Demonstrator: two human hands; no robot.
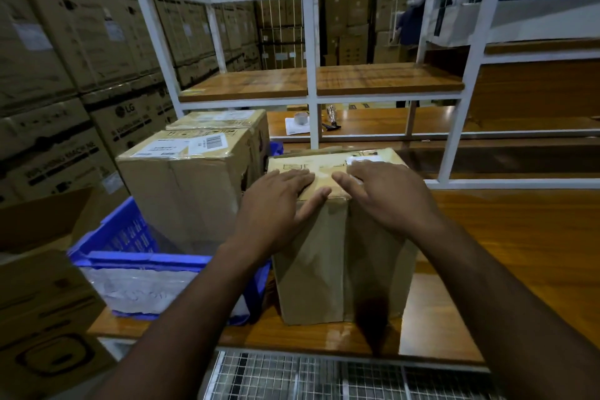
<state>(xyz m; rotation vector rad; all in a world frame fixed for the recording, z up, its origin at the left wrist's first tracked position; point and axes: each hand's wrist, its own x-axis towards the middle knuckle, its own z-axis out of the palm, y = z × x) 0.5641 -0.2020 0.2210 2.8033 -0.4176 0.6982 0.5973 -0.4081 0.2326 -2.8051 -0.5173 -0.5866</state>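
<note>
A tall taped cardboard box [324, 256] stands upright on the wooden table [503, 237], in the middle of the view. My left hand [276, 201] lies flat on the near left part of its top, fingers straight, thumb over the front edge. My right hand [386, 195] rests flat on the top's right part, fingers stretched toward the middle seam. Both palms press on the closed flaps. A white label [363, 159] shows at the far edge of the top.
A blue plastic crate [130, 256] to the left holds two more labelled cardboard boxes [191, 185]. A white metal shelf frame [311, 81] rises behind the table. A tape roll [300, 118] lies on a shelf beyond. Stacked cartons [65, 42] wall the left side.
</note>
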